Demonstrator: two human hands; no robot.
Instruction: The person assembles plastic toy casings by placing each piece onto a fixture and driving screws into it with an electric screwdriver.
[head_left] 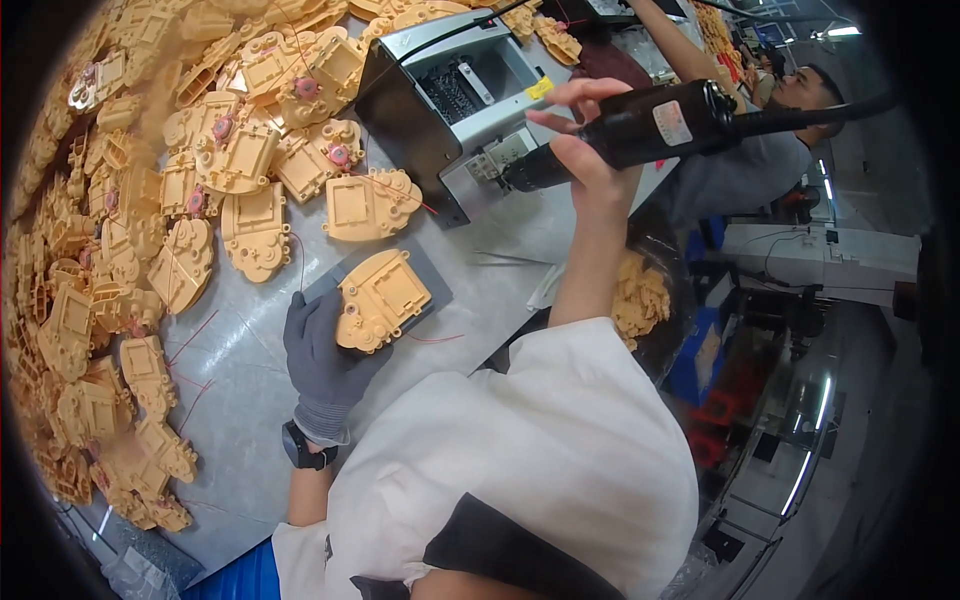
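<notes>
My left hand (pixel 328 348), in a grey glove, grips the edge of a tan plastic housing (pixel 378 300). That housing lies on a dark grey pad (pixel 436 288), its rectangular recess facing up. A thin red wire runs out beside it. My bare right hand (pixel 598 180) holds a black electric screwdriver (pixel 650 128) with a cable at its rear, some fingers raised off the body. The tool points left, its tip at the small front outlet of a metal screw feeder (pixel 397 140). Dark screws fill part of the feeder's open tray; whether a screw sits on the tip is too small to tell.
Many tan housings (pixel 240 150) are heaped along the left and far side, several with red round parts and red wires. Tweezers (pixel 515 259) lie on the metal table (pixel 240 345) right of the pad. A dark bag of tan parts (pixel 640 298) stands off the right edge. Another person (pixel 740 165) works beyond.
</notes>
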